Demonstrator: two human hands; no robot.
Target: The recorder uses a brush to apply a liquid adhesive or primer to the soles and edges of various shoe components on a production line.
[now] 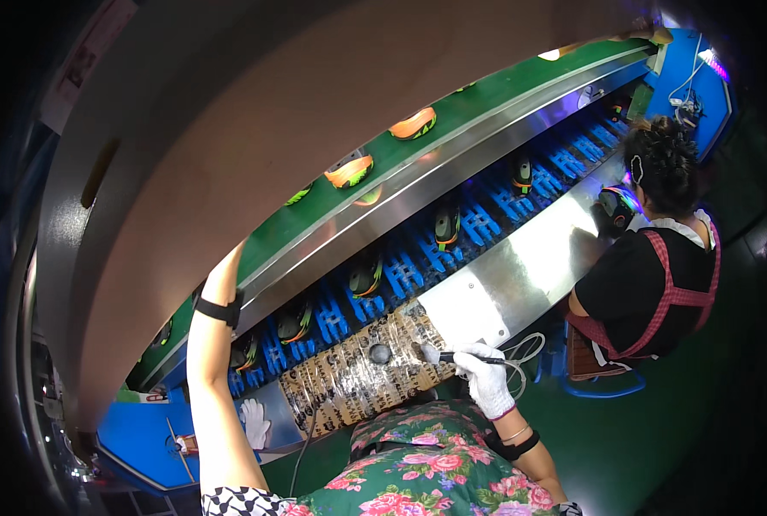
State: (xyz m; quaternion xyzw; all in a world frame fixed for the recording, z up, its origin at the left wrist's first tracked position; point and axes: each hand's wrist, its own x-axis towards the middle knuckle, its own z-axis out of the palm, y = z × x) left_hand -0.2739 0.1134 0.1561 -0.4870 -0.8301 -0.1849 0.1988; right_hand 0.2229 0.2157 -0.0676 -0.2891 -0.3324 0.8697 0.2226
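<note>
My right hand (487, 378), in a white knitted glove, is closed around the black handle of a brush (445, 356). The brush's pale tip hovers over or touches the ledge covered in brown printed tape (340, 378); I cannot tell which. Left of the tip is a round grey spot (379, 353), a small dish or an opening. My bare left forearm (211, 361), with a black band near the wrist, reaches up toward the green conveyor belt (280, 232). A large curved panel (229, 112) hides my left hand and whatever it touches.
Dark shoes (365, 279) stand among blue holders (405, 273) along the line. Orange shoes (350, 172) ride the green belt. A loose white glove (254, 421) lies at the ledge's left end. A co-worker (659, 275) sits at right with a dark shoe (616, 209). A white cable (525, 351) loops nearby.
</note>
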